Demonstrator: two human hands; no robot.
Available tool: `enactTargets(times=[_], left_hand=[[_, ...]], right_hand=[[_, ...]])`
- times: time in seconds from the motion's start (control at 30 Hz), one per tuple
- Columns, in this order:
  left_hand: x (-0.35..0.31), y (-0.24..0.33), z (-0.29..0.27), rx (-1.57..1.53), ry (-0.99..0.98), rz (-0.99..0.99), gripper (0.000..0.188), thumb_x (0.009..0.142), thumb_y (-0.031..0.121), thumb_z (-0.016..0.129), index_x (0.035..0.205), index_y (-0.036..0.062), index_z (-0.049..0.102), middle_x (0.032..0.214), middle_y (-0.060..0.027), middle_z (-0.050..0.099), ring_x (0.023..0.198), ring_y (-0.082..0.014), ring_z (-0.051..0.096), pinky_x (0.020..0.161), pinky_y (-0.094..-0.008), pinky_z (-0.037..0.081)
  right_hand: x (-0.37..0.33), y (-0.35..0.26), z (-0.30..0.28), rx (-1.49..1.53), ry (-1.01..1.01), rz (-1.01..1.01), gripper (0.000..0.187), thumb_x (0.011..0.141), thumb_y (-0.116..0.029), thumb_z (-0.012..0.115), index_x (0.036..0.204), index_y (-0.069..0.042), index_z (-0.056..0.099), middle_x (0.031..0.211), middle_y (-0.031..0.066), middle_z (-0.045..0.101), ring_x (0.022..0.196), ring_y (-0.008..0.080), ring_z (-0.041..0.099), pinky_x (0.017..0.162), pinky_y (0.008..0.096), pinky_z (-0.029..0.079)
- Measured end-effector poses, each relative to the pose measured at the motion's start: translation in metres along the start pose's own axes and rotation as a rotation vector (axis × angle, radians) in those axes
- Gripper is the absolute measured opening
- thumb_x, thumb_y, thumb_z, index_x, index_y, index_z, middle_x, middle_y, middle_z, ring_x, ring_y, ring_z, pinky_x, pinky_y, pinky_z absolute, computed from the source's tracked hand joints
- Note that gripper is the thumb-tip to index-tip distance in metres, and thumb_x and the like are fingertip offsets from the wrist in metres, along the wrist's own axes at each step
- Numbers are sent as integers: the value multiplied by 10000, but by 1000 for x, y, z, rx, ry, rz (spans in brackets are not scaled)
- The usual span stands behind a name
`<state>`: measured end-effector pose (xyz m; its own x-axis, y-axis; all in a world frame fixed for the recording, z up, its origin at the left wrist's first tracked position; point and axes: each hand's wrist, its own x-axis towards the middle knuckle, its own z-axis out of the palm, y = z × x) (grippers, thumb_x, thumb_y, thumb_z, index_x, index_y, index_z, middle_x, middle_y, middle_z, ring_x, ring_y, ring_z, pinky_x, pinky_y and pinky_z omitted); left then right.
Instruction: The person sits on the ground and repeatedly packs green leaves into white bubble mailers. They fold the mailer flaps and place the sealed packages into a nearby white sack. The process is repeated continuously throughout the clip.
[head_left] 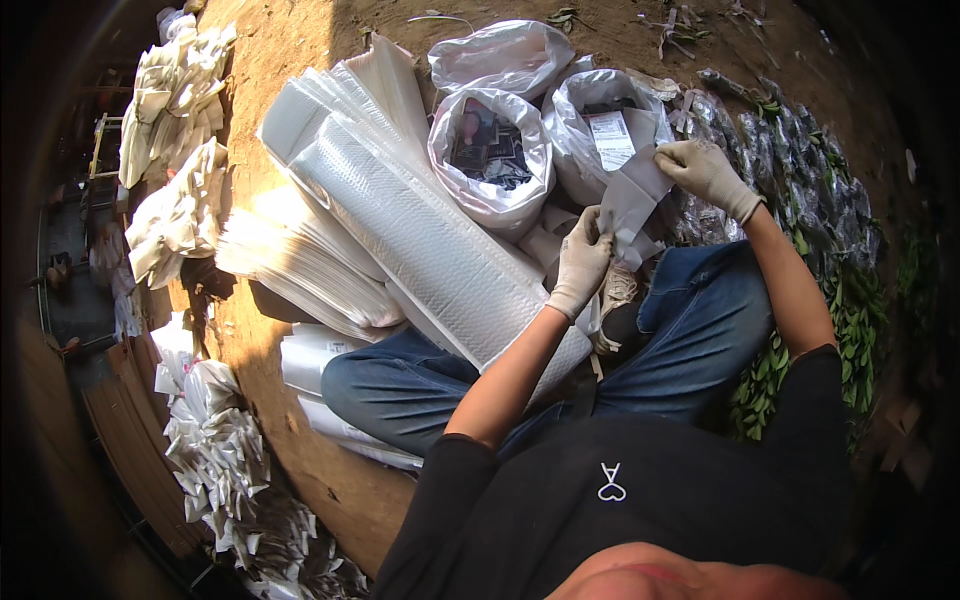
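Both my hands wear pale knit work gloves. A thin whitish sheet (637,197) is stretched slantwise between them. My left hand (580,265) pinches its lower left edge. The fingers of my right hand (706,176) are closed on its upper right corner. Just beyond the sheet stands an open white sack (572,150), with a white printed label (612,140) showing at its mouth. Left of that, a second white sack (438,150) holds many small dark packets (490,150). Across my left leg lies a stack of silvery bubble mailers (420,240).
Fanned white mailers (300,265) lie beside the stack. Bundles of white packages (215,440) line the left side. Leafy plants wrapped in clear plastic (800,190) cover the right. A crumpled white bag (500,58) is at the back. My crossed legs in jeans (690,330) rest on brown ground.
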<state>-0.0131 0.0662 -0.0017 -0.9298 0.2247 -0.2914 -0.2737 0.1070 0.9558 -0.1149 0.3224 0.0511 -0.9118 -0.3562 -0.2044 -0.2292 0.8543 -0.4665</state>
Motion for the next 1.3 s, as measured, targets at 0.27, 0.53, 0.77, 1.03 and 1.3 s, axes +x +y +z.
enactTargets(times=[0.27,0.53,0.77,1.03,1.3], left_hand=[[-148,-9,-104,1029,672,83,966,789,306,847,1542,29,309,1550,-211,365,1441,-454,278,1200,-473,245],[-161,-55,-124,13,709,-211,1042,744,229,863,1511,-70,223,1367,-274,522,1242,-365,555,1082,-379,424],[-153,-63,-132,-139,689,-106,572,843,140,768,1315,-44,502,1187,-132,643,1034,-202,623,944,-327,503],[-201,28,-146,-392,529,50,398,903,106,703,1245,-59,583,1123,-88,685,1027,-146,624,943,-294,488],[-335,-2,-219,-498,1020,210,283,901,178,748,1092,-16,673,977,-44,700,818,-141,624,768,-297,508]], right_hand=[[28,-81,-5,-63,665,-215,214,942,-282,656,1069,-129,735,923,110,745,821,256,719,761,372,564],[72,-303,168,-21,150,-852,350,895,-347,670,1139,-98,698,1270,92,669,1261,223,593,1103,408,441],[85,-325,166,107,84,-793,613,957,-438,593,1437,-65,516,1512,142,480,1444,295,392,1220,440,252],[85,-317,131,1278,-190,142,534,996,-325,646,1390,23,551,1336,146,627,1256,192,574,1052,305,453],[48,-506,141,993,-438,-560,706,969,-343,680,1517,-7,388,1423,176,543,1192,239,620,1035,361,497]])
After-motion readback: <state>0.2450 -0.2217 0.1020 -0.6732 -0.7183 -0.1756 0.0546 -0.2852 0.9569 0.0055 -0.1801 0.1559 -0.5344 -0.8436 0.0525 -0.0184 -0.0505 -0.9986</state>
